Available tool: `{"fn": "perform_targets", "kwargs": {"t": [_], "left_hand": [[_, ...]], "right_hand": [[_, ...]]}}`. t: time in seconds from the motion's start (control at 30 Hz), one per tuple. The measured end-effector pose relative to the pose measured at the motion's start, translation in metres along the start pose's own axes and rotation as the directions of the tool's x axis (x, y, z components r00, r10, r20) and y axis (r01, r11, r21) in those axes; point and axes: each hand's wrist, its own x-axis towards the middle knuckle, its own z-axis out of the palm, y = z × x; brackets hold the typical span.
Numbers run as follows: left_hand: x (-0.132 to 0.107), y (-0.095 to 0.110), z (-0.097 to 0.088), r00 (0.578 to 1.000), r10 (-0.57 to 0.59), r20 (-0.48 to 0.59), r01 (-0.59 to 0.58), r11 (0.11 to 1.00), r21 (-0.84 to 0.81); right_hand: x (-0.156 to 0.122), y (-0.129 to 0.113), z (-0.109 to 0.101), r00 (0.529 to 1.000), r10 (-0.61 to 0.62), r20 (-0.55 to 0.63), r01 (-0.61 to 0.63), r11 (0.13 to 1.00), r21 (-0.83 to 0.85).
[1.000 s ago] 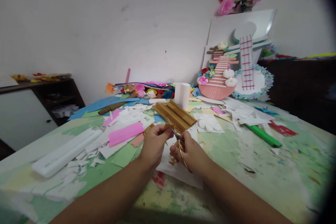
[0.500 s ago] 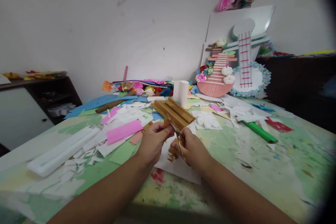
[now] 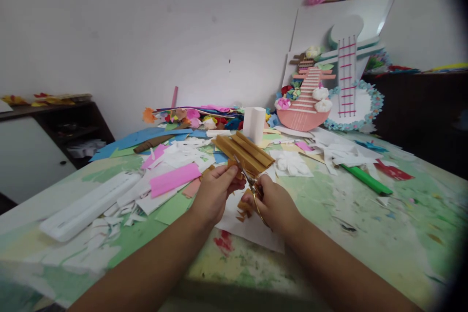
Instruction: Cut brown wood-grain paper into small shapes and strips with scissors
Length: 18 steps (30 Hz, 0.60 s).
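The left hand (image 3: 214, 195) is pinching a brown strip (image 3: 231, 165) over the white sheet (image 3: 252, 236), while the right hand (image 3: 278, 207), closed round the scissors (image 3: 245, 175), is still snipping, with more scraps (image 3: 244, 208) dropping than before.

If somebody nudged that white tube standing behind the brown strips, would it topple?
Probably: the white tube stands upright, taller than wide, among loose paper scraps. It looks like rolled paper, so likely light. Once down, its round side might roll.

I see pink crepe paper (image 3: 174, 179) at left, a white paper roll (image 3: 254, 124) further back, a green pen-shaped tool (image 3: 366, 179) at right, a paper guitar (image 3: 305, 107) behind it.
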Motion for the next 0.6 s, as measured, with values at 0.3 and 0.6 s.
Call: {"fn": "perform_targets", "kwargs": {"t": [0.3, 0.6], "left_hand": [[0.0020, 0.0016, -0.0068, 0.980, 0.182, 0.077, -0.196, 0.943, 0.270], [0.0015, 0.0065, -0.0066, 0.984, 0.175, 0.043, -0.179, 0.933, 0.313]], "right_hand": [[-0.0007, -0.0024, -0.0034, 1.000, -0.002, 0.021, 0.004, 0.993, -0.117], [-0.0009, 0.0005, -0.0042, 0.999, -0.047, 0.025, 0.048, 0.998, -0.028]]}}
